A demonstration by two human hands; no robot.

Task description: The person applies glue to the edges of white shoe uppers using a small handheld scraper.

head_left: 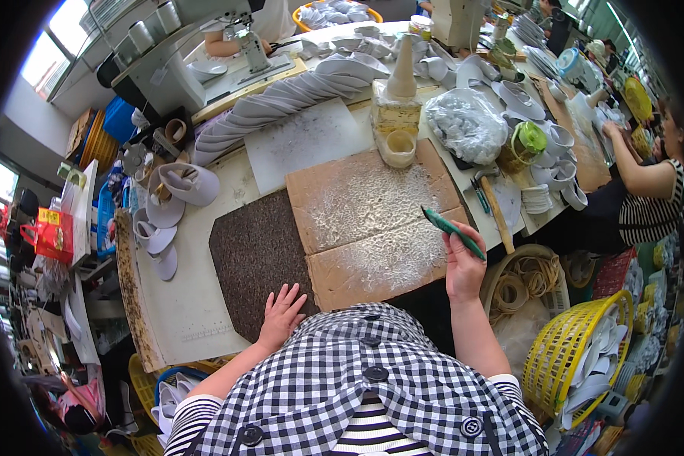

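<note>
My right hand (463,266) grips a green-handled brush (452,231), its tip over the right edge of a glue-smeared cardboard sheet (372,220) on the workbench. My left hand (281,313) lies flat and empty, fingers spread, on a dark speckled mat (254,254) beside that cardboard. A white cutting board (308,140) lies behind the cardboard. A small cream pot (400,147) stands at the cardboard's far edge.
Rows of grey shoe uppers (281,102) fan across the back. A hammer (495,209) and a clear bag (467,125) lie right. Yellow baskets (577,357) stand lower right. A sewing machine (197,45) is far left. Another person (650,182) works at right.
</note>
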